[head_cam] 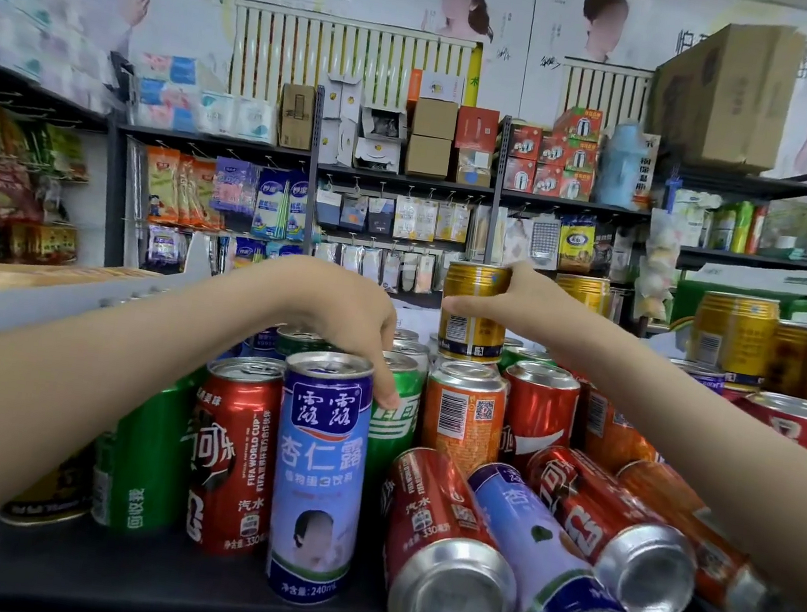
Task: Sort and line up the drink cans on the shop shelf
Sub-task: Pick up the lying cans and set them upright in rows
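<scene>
Item: gold can (pixel 472 315), upright, long axis vertical, top up, barcode panel towards the camera. Location: lifted above the tops of the standing cans near the middle of the shelf (pixel 42 571), ahead of the person and a little right of centre; in this view its base shows just above the top of an upright orange can (pixel 463 418). Holder: right hand (pixel 516 298), wrapped round the can from its right side, thumb across the near face, fingers at the upper rim. Nearer arm: the right; the left does not touch it. Left hand (pixel 353 319): lower and to the left of the held can, arched over the cluster, fingers curled down over the rim of a green can (pixel 397 424), tips lying between it and the blue almond-drink can (pixel 318 475); thumb hidden. Matching stock: gold cans (pixel 731 336), upright, grouped at the far right of the shelf, well apart from the held can and beyond the right forearm. Judged bearing of the coming move: rightward, the can kept vertical, to stand beside that group; the right arm is already on that side. Adjacent stock: red cola can (pixel 232 458), upright, touching the left side of the blue one. Fallen cans (pixel 555 576): four at front right, on their sides, bases towards the camera, long axes running back and slightly leftward, partly under the right forearm; judged not yet sorted.
</scene>
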Tool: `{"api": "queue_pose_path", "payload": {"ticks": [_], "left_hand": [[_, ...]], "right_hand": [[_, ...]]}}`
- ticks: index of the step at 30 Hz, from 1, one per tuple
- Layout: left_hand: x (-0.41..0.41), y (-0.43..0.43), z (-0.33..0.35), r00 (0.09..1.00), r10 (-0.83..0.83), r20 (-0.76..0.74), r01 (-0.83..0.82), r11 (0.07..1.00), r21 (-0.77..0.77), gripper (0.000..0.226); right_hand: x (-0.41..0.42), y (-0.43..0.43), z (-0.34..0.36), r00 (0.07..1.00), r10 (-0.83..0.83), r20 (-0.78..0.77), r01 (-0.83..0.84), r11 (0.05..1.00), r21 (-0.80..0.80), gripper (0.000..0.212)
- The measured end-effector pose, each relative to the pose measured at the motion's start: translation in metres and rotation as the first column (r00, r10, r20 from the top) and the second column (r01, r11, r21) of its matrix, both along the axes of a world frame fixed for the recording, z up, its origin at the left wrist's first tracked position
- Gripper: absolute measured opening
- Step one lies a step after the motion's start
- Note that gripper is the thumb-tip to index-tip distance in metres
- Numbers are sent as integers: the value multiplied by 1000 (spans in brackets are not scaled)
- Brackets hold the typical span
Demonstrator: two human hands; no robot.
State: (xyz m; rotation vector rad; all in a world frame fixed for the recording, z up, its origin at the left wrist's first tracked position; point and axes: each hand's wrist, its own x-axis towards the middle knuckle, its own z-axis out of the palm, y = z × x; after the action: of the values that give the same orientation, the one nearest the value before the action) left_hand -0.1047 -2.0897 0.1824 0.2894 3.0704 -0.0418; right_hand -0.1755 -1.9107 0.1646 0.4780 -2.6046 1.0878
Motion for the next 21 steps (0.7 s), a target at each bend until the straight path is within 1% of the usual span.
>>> {"api": "queue_pose_path", "payload": {"ticks": [4,7,9,11,13,15,16,17,18,19,20,21], "left_hand": [[1,2,2,1000,15,3,-14,997,-78,66],[1,2,1,1000,19,7,-19,996,-87,66],[3,1,1,1000,15,22,-14,998,-64,64],[6,-1,1,1000,-1,31,1,1000,-5,63],[9,-3,4,1000,-27,0,27,996,91,59],[10,-4,9,996,-61,-67,76,967,242,45],[10,-5,12,993,-65,-95,96,921,377,35],[10,-5,15,994,-50,-96,95,827,553,27],[12,-5,18,998,-35,-58,67,672,737,25],[14,-5,21,999,-38,4,15,482,876,26],[17,-5,23,997,-56,58,-38,310,950,30],[18,-5,25,993,-76,91,-75,198,977,38]], "right_hand": [[-10,-1,-3,999,31,29,-31,999,-20,65],[-12,-1,-3,996,84,-9,-85,995,-55,54],[-10,0,-2,991,114,-65,-120,987,-103,59],[-4,1,1,975,146,-169,-173,973,-155,68],[4,1,7,935,168,-313,-220,966,-136,70],[14,1,11,873,201,-444,-260,963,-76,70],[18,1,12,834,230,-501,-293,955,-48,70],[22,1,12,787,267,-556,-329,944,-13,71],[26,2,12,732,309,-606,-363,931,36,71],[30,3,10,673,356,-649,-389,916,100,71],[33,4,9,615,401,-679,-402,900,168,70],[36,3,7,569,437,-697,-396,888,234,69]]}}
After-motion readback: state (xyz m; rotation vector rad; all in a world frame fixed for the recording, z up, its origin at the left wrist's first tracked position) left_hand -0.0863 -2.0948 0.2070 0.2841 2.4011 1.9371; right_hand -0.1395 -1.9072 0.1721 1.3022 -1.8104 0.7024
